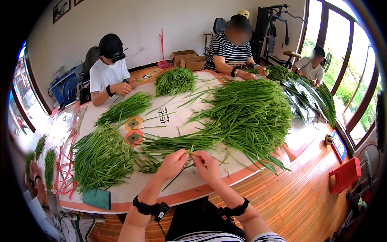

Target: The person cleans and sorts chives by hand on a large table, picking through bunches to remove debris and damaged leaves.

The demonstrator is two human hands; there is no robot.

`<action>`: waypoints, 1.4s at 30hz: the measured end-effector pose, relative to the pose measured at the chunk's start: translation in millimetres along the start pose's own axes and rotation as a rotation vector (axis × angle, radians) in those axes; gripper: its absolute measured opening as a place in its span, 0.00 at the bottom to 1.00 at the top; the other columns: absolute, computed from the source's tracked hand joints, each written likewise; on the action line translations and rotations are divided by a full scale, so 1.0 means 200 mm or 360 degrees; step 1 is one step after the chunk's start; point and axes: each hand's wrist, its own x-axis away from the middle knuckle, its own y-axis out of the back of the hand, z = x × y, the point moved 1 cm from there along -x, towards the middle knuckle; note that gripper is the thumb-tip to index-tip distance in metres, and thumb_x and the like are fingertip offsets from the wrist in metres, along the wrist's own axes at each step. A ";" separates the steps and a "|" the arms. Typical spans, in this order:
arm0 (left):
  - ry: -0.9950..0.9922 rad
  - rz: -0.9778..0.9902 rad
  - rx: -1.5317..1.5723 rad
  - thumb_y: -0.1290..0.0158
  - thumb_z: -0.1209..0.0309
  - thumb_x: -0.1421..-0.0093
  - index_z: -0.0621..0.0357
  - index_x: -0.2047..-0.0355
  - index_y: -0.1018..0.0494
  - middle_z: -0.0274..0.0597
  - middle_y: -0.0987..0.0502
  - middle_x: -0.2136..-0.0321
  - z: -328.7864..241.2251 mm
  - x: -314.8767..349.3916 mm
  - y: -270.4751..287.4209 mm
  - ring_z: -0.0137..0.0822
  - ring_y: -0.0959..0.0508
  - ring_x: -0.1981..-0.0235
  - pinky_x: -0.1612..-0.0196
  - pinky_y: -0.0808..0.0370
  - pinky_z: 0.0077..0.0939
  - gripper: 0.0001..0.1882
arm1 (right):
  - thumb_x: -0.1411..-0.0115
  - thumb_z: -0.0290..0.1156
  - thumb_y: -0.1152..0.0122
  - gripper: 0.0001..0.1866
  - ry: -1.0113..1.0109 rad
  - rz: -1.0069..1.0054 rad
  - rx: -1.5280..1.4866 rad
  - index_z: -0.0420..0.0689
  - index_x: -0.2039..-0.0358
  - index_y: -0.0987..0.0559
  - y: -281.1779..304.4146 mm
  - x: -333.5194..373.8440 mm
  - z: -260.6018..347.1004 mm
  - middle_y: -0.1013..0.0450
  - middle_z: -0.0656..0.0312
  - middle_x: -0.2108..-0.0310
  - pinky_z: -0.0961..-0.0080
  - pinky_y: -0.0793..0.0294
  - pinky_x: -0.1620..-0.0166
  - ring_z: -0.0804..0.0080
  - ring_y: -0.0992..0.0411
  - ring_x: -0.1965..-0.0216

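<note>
Over the near edge of the table, my left hand (174,163) and my right hand (206,164) come close together. Both are closed, fingertips pinching thin green flowering chive stalks (190,150) between them. One stalk slants down below my left hand. Just beyond my hands, loose chives (173,142) lie across the cloth. They run into a large heap of chives (254,115) on the right. To the left of my hands, another thick pile of chives (102,157) rests near the table edge. How many stalks I hold is too small to tell.
A teal case (96,199) lies at the table's near-left edge, beside red ribbons (66,171). Smaller chive bunches (175,82) sit farther back. Several people work around the table (177,111), one at far left with only arms showing. A red stool (346,175) stands right.
</note>
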 end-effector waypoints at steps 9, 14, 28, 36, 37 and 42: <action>-0.0144 0.0103 -0.0401 0.54 0.67 0.37 0.64 0.66 0.34 0.40 0.33 0.79 -0.02 0.00 -0.01 0.28 0.37 0.75 0.69 0.34 0.24 0.10 | 0.41 0.27 0.41 0.07 -0.0204 0.0038 -0.0200 0.37 0.65 0.23 0.03 -0.01 -0.04 0.25 0.64 0.77 0.84 0.28 0.71 0.83 0.29 0.75; -0.0025 0.0022 -0.0104 0.55 0.67 0.36 0.64 0.66 0.32 0.37 0.30 0.77 0.02 0.00 -0.02 0.26 0.33 0.75 0.69 0.32 0.23 0.11 | 0.41 0.27 0.41 0.07 -0.0146 0.0011 -0.0134 0.37 0.65 0.23 0.01 -0.01 -0.01 0.24 0.63 0.77 0.83 0.27 0.71 0.82 0.28 0.75; 0.0011 0.0136 -0.0345 0.56 0.68 0.36 0.63 0.67 0.29 0.34 0.30 0.79 0.00 -0.01 -0.01 0.24 0.33 0.76 0.71 0.34 0.21 0.10 | 0.44 0.26 0.40 0.05 0.0433 -0.0015 0.0427 0.40 0.67 0.23 0.05 -0.01 0.02 0.27 0.59 0.79 0.79 0.32 0.74 0.73 0.30 0.79; -0.0171 -0.0125 -0.0297 0.55 0.67 0.36 0.63 0.63 0.29 0.33 0.34 0.80 0.05 -0.02 -0.02 0.24 0.36 0.77 0.71 0.36 0.21 0.10 | 0.43 0.28 0.41 0.08 0.0005 0.0049 0.0215 0.41 0.62 0.23 0.06 -0.05 -0.01 0.27 0.59 0.80 0.79 0.32 0.74 0.73 0.30 0.79; -0.0257 -0.0177 -0.0311 0.55 0.67 0.36 0.63 0.63 0.30 0.33 0.33 0.80 0.04 -0.02 -0.02 0.24 0.36 0.77 0.71 0.35 0.22 0.10 | 0.43 0.28 0.41 0.09 -0.0012 0.0025 0.0201 0.42 0.62 0.23 0.06 -0.06 -0.01 0.28 0.57 0.80 0.76 0.31 0.74 0.69 0.30 0.80; -0.0030 0.0003 -0.0258 0.55 0.66 0.37 0.63 0.64 0.32 0.41 0.29 0.79 0.04 0.00 -0.05 0.33 0.30 0.76 0.70 0.33 0.28 0.11 | 0.42 0.28 0.42 0.09 0.0095 -0.0039 0.0295 0.41 0.61 0.23 0.03 -0.06 -0.03 0.27 0.57 0.78 0.77 0.31 0.73 0.71 0.28 0.78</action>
